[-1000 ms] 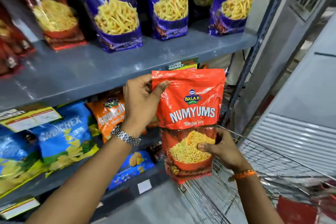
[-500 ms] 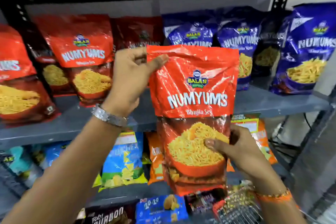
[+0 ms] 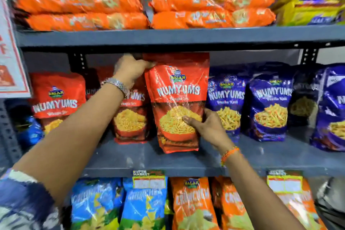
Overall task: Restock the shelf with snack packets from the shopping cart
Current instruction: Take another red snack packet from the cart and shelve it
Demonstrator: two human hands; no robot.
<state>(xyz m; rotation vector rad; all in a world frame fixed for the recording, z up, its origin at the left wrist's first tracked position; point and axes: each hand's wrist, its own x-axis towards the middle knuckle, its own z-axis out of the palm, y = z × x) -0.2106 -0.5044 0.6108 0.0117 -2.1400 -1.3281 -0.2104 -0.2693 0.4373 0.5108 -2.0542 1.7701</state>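
Both grips (image 3: 130, 69) (image 3: 205, 127) hold pkt (image 3: 179, 99) upright (logo outward).

The red packet (image 3: 177, 99) is showing white lettering, a blue and green badge, and yellow strands in a darker red bowl. Other red packets (image 3: 56, 97) are carrying the same print, while purple packets (image 3: 268, 102) are showing white letters over yellow sticks. Orange packs (image 3: 78, 0) are gleaming on the grey shelf (image 3: 168, 36) above. Below, blue packets (image 3: 97, 203) with yellow and green are sitting beside orange packets (image 3: 192, 203). A silver watch (image 3: 116, 83) and orange thread (image 3: 228, 154) are ringing the wrists.
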